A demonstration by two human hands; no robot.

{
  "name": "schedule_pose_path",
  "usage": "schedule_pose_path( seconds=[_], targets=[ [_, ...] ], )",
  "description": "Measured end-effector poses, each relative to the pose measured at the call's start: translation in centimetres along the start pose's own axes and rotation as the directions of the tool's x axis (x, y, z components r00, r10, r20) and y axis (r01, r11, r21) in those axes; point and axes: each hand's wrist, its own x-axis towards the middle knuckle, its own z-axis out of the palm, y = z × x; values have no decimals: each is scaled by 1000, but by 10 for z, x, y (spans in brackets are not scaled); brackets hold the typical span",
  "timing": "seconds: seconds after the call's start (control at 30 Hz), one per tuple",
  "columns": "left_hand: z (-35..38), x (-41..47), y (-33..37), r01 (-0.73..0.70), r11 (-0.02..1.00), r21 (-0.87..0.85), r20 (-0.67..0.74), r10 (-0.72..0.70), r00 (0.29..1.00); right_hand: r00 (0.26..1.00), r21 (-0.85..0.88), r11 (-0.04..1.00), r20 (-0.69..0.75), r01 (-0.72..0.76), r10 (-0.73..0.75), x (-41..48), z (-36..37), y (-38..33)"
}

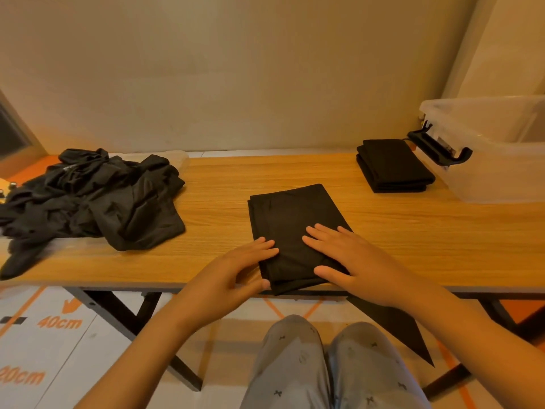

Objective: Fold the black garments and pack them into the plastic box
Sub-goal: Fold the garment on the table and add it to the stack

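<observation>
Pressing hands: both rest on a folded black cloth rectangle at the near edge of the light wooden bench, at the middle of its length.
Left hand: fingers nearly straight along the cloth's left edge, thumb touching its near-left corner; spread, gripping nothing that I can see.
Right hand: flat, fingers fanned wide on the cloth's near-right part, holding nothing.
Long axis: the rectangle runs from the bench's near edge towards its far edge, with the far end leaning a little left; the short near end overhangs the edge slightly.
Clear plastic box: open-topped, at the bench's right end, its black latch handle turned towards the bench's middle.
Way to go: from the hands the box lies rightward along the bench and farther back, so the right hand is the nearer one.
Stack of folded black garments: on the bench just beside the box, towards the bench's middle, not yet inside it.
Heap of crumpled black garments: at the bench's left end, partly spilling over its near edge.
Step judged: smoothing this fold, probably the last before lifting it right; most of the folding is left.
</observation>
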Motion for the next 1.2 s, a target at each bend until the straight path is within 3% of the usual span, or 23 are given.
schedule_pose_path(
  seconds=[0.07,0.33,0.6,0.7,0.87,1.03,1.2],
  targets=[
    [-6,1,-2,-6,998,-57,13,7,1000,999,18,1000,-33,-11,12,-2,0,-3],
    [-18,19,9,-55,998,-15,-24,54,998,965,130,989,-259,73,-38,3,0,-42],
    [-30,49,23,-93,972,-214,-30,88,996,910,434,898,-338,-74,239,23,-4,-48],
    [-27,49,10,-86,991,-106,-5,86,996,906,516,853,-320,-80,278,24,-6,-45],
    [-23,62,-11,-26,999,40,-115,31,993,896,636,765,-275,-102,348,26,-5,-43],
    [-33,87,-13,-5,998,-57,-124,-2,992,871,791,609,-252,-67,423,27,-14,-39],
    [-39,86,-9,-9,990,-140,-85,-3,996,872,803,595,-267,-33,410,26,-21,-32]
  ],
)
